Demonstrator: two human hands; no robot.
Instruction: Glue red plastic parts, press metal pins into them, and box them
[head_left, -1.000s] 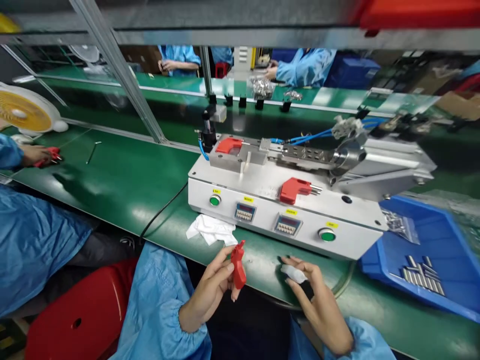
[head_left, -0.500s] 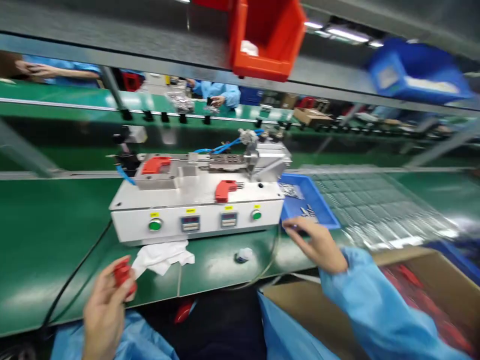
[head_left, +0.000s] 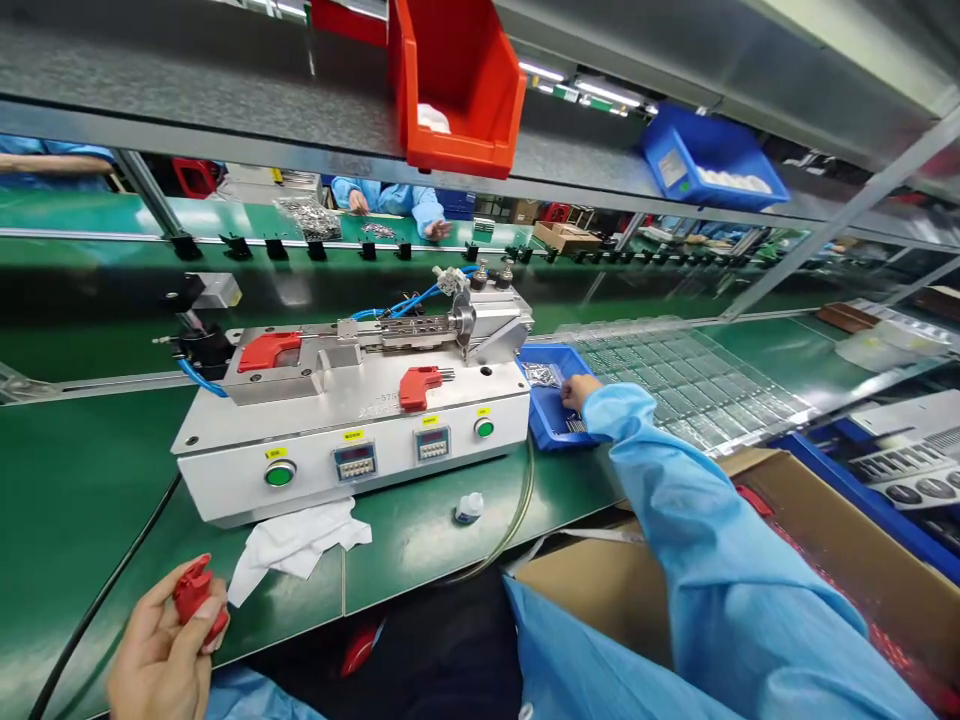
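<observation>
My left hand (head_left: 161, 655) at the lower left grips a red plastic part (head_left: 196, 597) near the bench's front edge. My right hand (head_left: 576, 392) reaches into a blue tray (head_left: 546, 428) of small metal pins beside the machine; its fingers are mostly hidden by my blue sleeve. A white and silver press machine (head_left: 352, 420) stands between the hands, with two more red parts, one in its fixture (head_left: 268, 350) and one on its top plate (head_left: 420, 386).
A white cloth (head_left: 296, 540) and a small white bottle (head_left: 469, 508) lie before the machine. A clear blister tray (head_left: 675, 375) sits right of the blue tray, a cardboard box (head_left: 825, 545) lower right. Red bin (head_left: 457, 90) and blue bin (head_left: 709, 165) hang overhead. Other workers sit beyond.
The view swung right. My right hand let the small white bottle stay on the bench and reached into the blue tray. My left hand kept the red part and drifted to the lower left.
</observation>
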